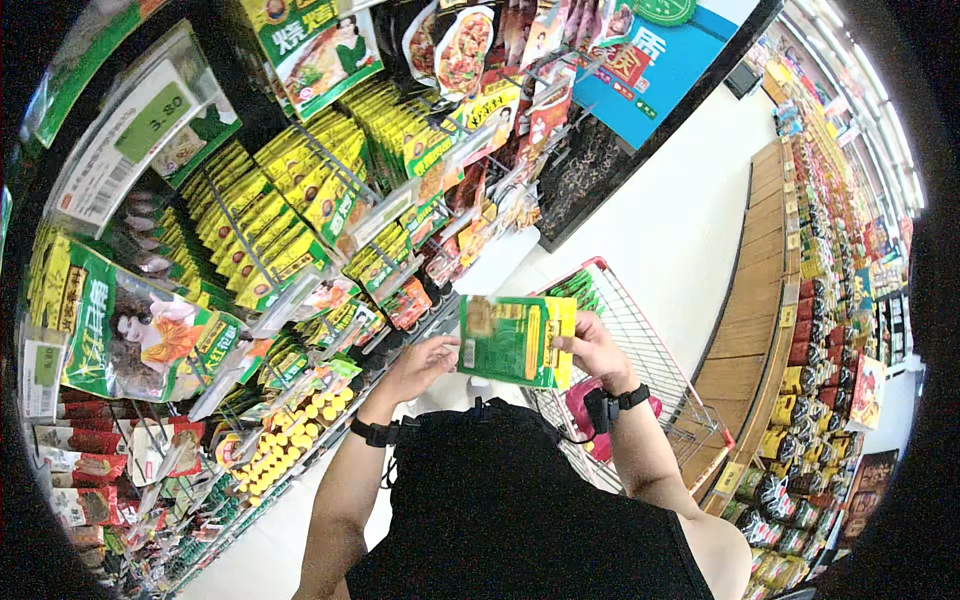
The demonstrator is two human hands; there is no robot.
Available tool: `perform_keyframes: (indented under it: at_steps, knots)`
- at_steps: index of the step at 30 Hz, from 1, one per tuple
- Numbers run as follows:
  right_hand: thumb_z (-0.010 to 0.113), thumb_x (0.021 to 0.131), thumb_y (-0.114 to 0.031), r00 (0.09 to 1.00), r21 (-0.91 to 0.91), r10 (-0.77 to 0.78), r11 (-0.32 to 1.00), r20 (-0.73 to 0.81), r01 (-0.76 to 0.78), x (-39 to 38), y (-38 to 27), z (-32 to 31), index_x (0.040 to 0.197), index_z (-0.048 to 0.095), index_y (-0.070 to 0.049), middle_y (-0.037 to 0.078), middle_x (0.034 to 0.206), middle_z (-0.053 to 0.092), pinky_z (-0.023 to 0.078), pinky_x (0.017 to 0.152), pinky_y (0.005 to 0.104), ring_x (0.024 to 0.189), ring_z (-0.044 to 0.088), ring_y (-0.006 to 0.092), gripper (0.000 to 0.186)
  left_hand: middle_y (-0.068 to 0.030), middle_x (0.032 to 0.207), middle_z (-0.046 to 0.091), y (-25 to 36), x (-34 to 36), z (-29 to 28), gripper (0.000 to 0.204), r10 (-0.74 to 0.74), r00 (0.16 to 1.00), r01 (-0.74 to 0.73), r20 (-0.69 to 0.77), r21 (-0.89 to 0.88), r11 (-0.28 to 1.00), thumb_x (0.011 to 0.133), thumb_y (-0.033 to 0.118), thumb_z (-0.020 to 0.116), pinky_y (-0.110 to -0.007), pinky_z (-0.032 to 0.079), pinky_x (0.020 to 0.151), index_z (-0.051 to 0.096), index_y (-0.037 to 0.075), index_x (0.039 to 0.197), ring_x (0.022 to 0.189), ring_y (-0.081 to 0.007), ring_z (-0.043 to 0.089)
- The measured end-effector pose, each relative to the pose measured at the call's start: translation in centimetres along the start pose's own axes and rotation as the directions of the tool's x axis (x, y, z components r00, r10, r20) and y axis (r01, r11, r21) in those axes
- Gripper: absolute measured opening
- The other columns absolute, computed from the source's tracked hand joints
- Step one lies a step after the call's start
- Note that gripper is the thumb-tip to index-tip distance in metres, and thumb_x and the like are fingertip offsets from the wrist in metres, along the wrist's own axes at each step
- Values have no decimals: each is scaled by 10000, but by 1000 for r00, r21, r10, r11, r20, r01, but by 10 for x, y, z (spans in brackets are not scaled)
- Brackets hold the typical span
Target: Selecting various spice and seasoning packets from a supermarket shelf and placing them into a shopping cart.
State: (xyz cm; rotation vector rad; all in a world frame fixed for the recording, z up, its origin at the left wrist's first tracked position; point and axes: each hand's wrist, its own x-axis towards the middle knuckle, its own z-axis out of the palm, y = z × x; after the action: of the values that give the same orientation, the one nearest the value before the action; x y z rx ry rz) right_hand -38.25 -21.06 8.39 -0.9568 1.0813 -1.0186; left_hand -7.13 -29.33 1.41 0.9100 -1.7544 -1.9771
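Observation:
I hold a green and yellow flat packet [505, 340] in front of my chest, with my right hand [590, 350] gripping its right edge. My left hand [425, 362] is at the packet's left side, fingers loosely bent and apart; whether the fingertips touch it I cannot tell. Just beyond the packet and to the right stands a wire shopping cart [668, 405] with a red rim, holding some green packets [590, 292] and a pink item [645, 408] partly hidden by my right arm.
Shelving on the left holds rows of yellow packets [240, 225] behind hanging tag holders. A blue sign [640, 90] hangs at the top. A pale floor [680, 230] runs between this shelving and a curved wooden counter [745, 290] lined with packaged goods on the right.

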Motion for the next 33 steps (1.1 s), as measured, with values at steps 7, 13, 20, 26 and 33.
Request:
perform_keyframes:
  at_steps: [7,13,20,26,33]
  knots:
    - [651,896,-91,993,-269,16,963,114,15,32,2,27,1044,643,30,9,918,675,485,774,263,839,569,71,192,-61,1120,654,19,-26,4,323,173,966,-193,-191,-94,977,948,191,599,-298,452,914,583,-3,1205,1013,-135,592]
    - [699,882,-218,976,-530,-183,843,-115,95,53,39,39,929,529,-23,55,831,565,472,698,287,775,556,124,262,-178,943,683,28,-45,11,288,459,767,-52,-449,670,741,862,279,676,-387,515,721,660,22,992,841,-360,656]
    - [518,995,-329,903,208,181,938,389,-277,42,31,69,1323,416,30,154,1210,551,544,843,359,1056,612,227,497,-16,1000,654,54,-46,23,266,531,829,-83,-177,899,431,702,146,723,-354,518,756,666,100,957,885,-237,649]
    - [630,928,-117,944,-156,62,988,325,-11,40,21,66,1314,486,-9,54,1213,601,455,944,306,1084,543,147,425,-65,1316,516,86,-39,29,593,570,822,-364,10,779,510,734,451,770,-437,373,1011,622,114,1200,1215,-277,489]
    - [593,957,-113,959,-158,81,987,272,-39,38,19,61,1288,487,-12,33,1161,614,493,815,267,978,561,96,362,-168,1201,564,62,-31,26,514,477,715,-138,-511,566,813,784,315,748,-442,423,982,568,26,1170,1132,-362,534]
